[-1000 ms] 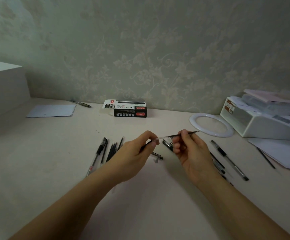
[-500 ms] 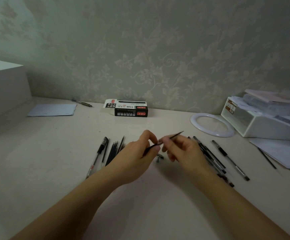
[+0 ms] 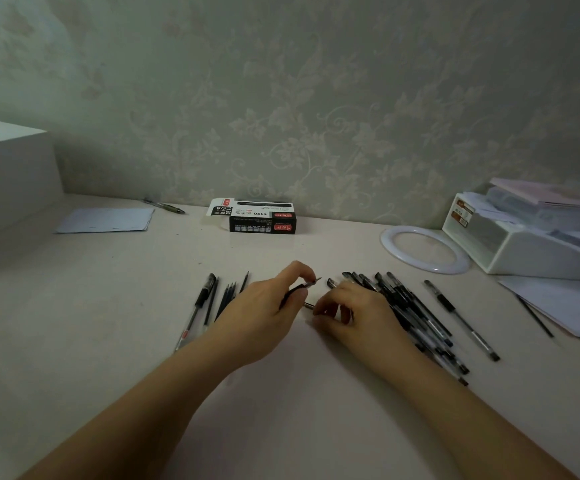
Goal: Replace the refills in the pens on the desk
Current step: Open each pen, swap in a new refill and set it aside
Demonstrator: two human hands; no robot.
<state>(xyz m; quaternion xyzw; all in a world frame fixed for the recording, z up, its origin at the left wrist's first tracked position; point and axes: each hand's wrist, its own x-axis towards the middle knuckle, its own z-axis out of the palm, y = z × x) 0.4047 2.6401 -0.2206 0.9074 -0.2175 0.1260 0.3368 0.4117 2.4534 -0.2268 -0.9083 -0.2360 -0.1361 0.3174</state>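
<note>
Holding: left hand (image 3: 264, 318) pinched a pen part (image 3: 302, 289) between thumb and forefinger, tip poking out toward the far right; whether refill or barrel, couldn't tell.
Where: pen part was just above the desk (image 3: 115, 323), centre of scene, near the gap between the two hands.
Change: a second earlier both hands held the thin piece raised between them, right hand gripping its far end; by now right hand had let go and dropped to the desk.
Right hand: right hand (image 3: 354, 315) sat low with fingers curled at a small piece (image 3: 308, 305) on the desk; actual pinch hidden, so grip couldn't be told.
Meaning: judged as mid-swap, one pen taken apart or half refitted, right hand likely fetching the next piece.
Left pile: loose refills (image 3: 227, 299) lay fanned left of left hand, one capped pen (image 3: 200, 304) beside them.
Right pile: pens (image 3: 416, 317) heaped just right of right hand, partly under the wrist; single pen (image 3: 461, 320) lay apart further right.
Far: refill box (image 3: 262, 220) stood open at the wall, well apart from the hands.
Progress: many pens left, task judged far from done.
Risk: small piece could roll off if nudged.
</note>
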